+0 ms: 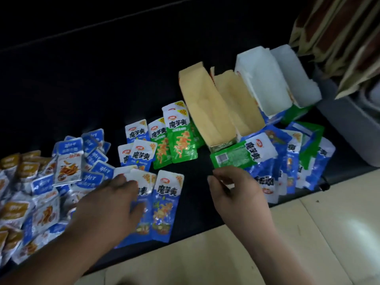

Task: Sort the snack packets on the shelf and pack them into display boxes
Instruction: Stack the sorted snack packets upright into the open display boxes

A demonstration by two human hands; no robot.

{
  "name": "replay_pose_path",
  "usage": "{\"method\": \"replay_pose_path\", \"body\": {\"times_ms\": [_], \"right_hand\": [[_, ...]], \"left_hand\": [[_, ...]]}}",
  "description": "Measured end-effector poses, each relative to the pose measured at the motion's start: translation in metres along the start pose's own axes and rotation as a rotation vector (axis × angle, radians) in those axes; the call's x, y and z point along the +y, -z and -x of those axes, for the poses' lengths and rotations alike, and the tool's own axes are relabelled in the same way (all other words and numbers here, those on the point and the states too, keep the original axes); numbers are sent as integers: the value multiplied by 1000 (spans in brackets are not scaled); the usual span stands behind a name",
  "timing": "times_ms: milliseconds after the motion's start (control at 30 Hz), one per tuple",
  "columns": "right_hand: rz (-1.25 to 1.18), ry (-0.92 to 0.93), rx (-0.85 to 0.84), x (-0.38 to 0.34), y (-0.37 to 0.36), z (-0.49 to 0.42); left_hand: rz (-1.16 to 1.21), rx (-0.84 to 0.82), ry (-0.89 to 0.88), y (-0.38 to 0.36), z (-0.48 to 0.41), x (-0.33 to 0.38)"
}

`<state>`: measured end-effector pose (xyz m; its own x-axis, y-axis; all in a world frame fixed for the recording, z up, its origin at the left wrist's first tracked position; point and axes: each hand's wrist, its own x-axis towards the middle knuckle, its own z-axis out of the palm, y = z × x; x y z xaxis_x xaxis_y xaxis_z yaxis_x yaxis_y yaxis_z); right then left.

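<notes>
Snack packets lie spread over a dark shelf (195,212). My left hand (107,204) rests flat, fingers apart, on blue packets (141,192) near the front; another blue packet (165,204) lies beside it. Two green packets (181,142) lie further back. My right hand (234,188) hovers with fingers curled and apart, holding nothing, at the edge of a heap of blue and green packets (287,161). Behind stand a brown-lined display box (207,103) and a white-lined display box (275,79), both with nothing inside.
At the left lies a pile of small blue and yellow packets (41,182). A pale tiled floor (308,233) runs along the shelf's front edge. A grey bin (353,128) and striped fabric (339,33) stand at the right.
</notes>
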<state>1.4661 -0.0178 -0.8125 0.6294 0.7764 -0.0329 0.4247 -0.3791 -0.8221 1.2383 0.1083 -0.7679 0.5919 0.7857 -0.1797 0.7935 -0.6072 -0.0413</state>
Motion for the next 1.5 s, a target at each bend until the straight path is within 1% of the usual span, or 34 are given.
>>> {"method": "replay_pose_path", "body": {"times_ms": [33, 100, 167, 233, 333, 400, 467, 533, 600, 633, 700, 800, 867, 900, 1033, 1067, 1100, 1167, 1200, 1267, 1367, 1500], "right_hand": [[63, 16, 66, 6, 6, -3], [182, 25, 176, 21, 15, -8], [237, 18, 226, 33, 20, -10], [216, 4, 227, 43, 24, -12], [143, -36, 213, 53, 29, -13], [104, -11, 219, 57, 34, -14], [67, 8, 205, 59, 40, -16], [31, 8, 198, 58, 46, -18], [-4, 27, 222, 53, 50, -17], [-24, 41, 242, 49, 50, -16], [-95, 43, 237, 37, 44, -12], [-186, 25, 119, 24, 23, -6], [-150, 102, 30, 18, 6, 1], [-103, 161, -2, 15, -1, 4], [108, 371, -95, 11, -32, 1], [158, 387, -137, 14, -40, -2], [204, 390, -179, 17, -48, -6], [318, 404, -224, 24, -60, -12], [378, 409, -236, 27, -63, -14], [466, 393, -260, 25, -67, -15], [554, 379, -222, 18, -70, -13], [635, 389, -173, 18, -71, -13]], "left_hand": [[85, 32, -88, 5, -6, 13], [228, -10, -257, 14, -27, 51], [298, -58, -384, 18, -52, 98], [289, -73, -459, 11, -79, 139], [181, -57, -480, -5, -111, 174], [108, -53, -424, -15, -122, 182], [83, -9, -400, -21, -121, 184], [155, 43, -425, -19, -112, 181], [304, 101, -430, -12, -99, 169], [377, 106, -399, -10, -93, 161], [569, 52, -250, -5, -78, 141], [861, -83, 94, -8, -53, 112], [962, -111, 285, -14, -39, 96], [984, -102, 340, -15, -34, 91], [1077, -7, 443, -13, -47, 81], [1045, 10, 422, -15, -50, 78], [933, 42, 351, -19, -51, 73], [580, 154, 141, -30, -43, 57], [406, 171, 40, -38, -37, 48], [246, 104, -65, -49, -22, 39], [201, 73, -102, -64, -10, 33], [157, 116, -39, -68, -9, 24]]}}
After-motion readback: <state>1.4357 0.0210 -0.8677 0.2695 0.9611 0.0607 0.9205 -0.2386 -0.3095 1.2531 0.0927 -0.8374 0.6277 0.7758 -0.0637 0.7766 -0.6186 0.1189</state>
